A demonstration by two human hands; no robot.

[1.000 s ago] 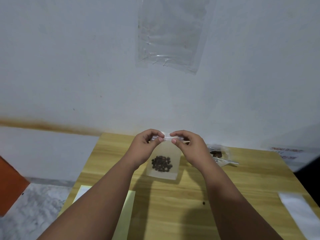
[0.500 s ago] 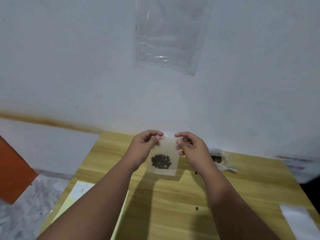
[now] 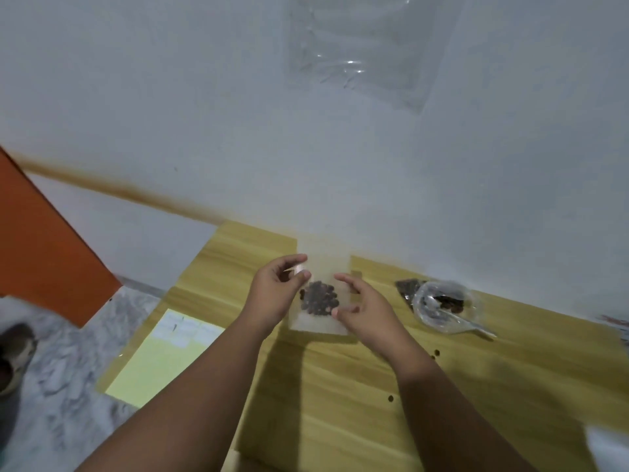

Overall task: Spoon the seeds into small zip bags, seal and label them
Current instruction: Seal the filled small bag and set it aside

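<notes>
Pinching the bag point(image 3: 316, 323) by its left edge with my left hand point(image 3: 275, 291), I hold it above the surface point(image 3: 340, 386); my right hand point(image 3: 364, 311) hangs slack beside it. Seeds point(image 3: 320, 298) are in; seal unclear; label pending.

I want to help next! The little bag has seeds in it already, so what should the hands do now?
Probably lay the zip bag flat on the table and reach for the label sheet. The seeds are inside, the left hand pinches its edge, the right hand is at the other edge, and no label shows yet.
</notes>
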